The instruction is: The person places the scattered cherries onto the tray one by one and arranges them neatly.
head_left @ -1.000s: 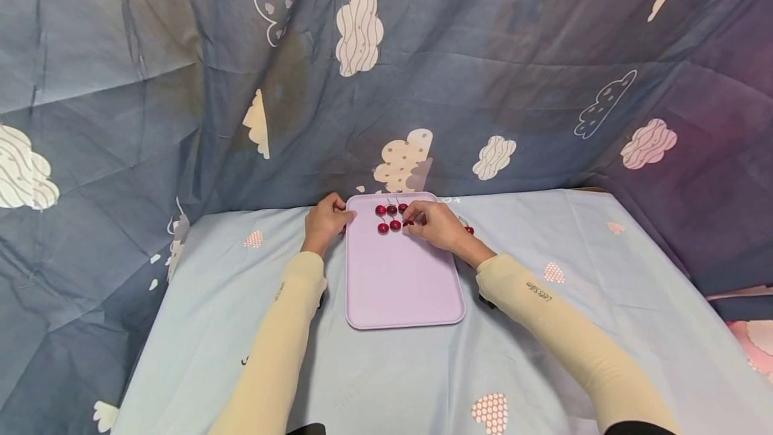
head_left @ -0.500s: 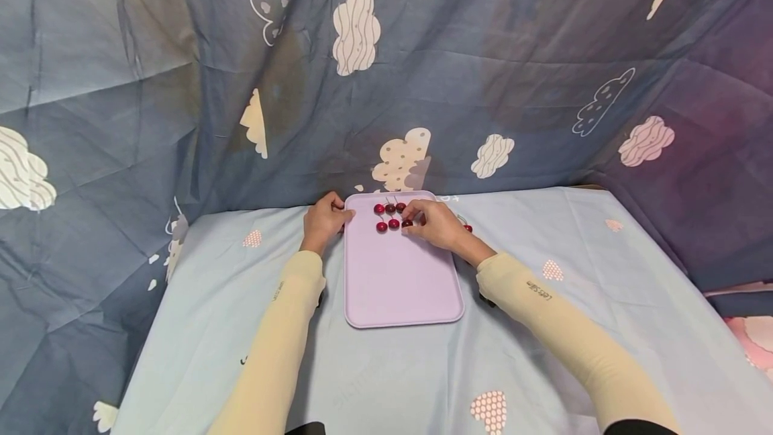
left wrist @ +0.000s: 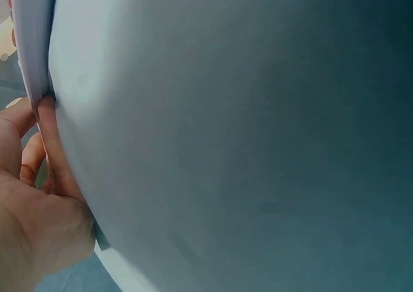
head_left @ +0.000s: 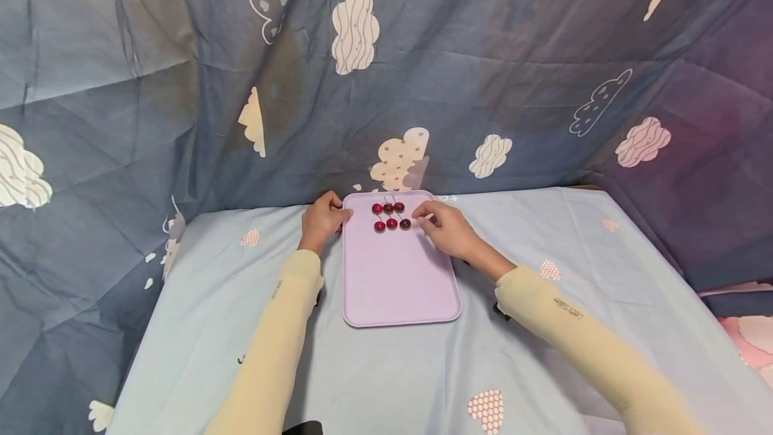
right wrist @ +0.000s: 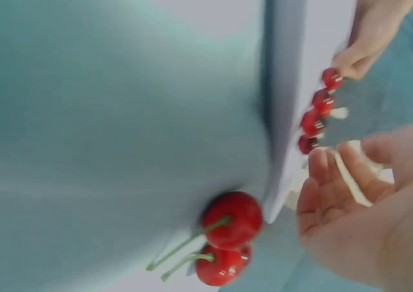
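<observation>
A lilac tray lies on the cloth, bearing several dark red cherries in two short rows near its far end. The front row's rightmost cherry sits just left of my right hand. That hand hovers over the tray's right side, fingers loosely bent, nothing between them. My left hand pinches the tray's left rim near the far corner; in the left wrist view, thumb and finger lie either side of the rim. Off the tray, the right wrist view has a cherry with a green stem, another cherry against it.
Pale blue cloth with printed hearts covers the table under the tray. A dark curtain with cloud prints hangs right behind the table's far edge. In the head view, my right hand hides the loose cherries beside the tray.
My right hand has let go of the front row's rightmost cherry and drawn back to the right. That cherry stays on the tray, now uncovered. The left hand keeps its place.
</observation>
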`<state>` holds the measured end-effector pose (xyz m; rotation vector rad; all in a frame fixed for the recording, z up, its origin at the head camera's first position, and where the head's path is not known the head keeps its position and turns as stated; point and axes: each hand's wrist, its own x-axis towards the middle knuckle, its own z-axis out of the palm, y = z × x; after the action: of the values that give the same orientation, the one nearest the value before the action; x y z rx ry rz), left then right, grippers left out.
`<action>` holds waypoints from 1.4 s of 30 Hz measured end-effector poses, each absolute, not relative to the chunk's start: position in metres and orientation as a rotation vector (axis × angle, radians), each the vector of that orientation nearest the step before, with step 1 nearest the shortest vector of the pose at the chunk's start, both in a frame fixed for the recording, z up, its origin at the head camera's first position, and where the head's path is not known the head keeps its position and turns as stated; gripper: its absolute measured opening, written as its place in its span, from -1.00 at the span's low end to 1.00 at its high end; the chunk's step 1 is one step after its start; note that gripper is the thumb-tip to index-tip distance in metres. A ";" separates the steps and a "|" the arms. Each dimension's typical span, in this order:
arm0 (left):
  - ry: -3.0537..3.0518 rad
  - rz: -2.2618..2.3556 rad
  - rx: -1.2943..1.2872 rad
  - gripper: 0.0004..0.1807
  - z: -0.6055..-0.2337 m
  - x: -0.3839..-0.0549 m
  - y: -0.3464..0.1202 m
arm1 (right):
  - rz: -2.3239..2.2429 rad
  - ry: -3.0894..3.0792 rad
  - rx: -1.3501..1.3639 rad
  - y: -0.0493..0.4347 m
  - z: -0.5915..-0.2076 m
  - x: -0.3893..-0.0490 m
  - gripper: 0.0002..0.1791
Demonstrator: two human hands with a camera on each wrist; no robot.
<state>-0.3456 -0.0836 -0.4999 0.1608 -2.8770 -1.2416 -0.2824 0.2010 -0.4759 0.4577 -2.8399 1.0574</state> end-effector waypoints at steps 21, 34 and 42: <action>-2.869 -1.249 0.156 -0.75 -0.497 -0.344 -0.084 | 1.796 -2.714 -0.268 0.275 -0.472 -0.191 -0.64; -2.882 -1.270 0.180 -0.74 -0.502 -0.347 -0.084 | 1.219 -2.891 -0.272 0.280 -0.487 -0.192 -0.57; -2.874 -1.260 0.177 -0.75 -0.500 -0.346 -0.083 | 1.100 -2.908 -0.226 0.277 -0.492 -0.198 -0.65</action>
<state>-0.3463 -0.0829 -0.5000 0.1768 -2.8744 -1.2604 -0.1978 0.2765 -0.4921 -0.2257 -2.9080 1.0999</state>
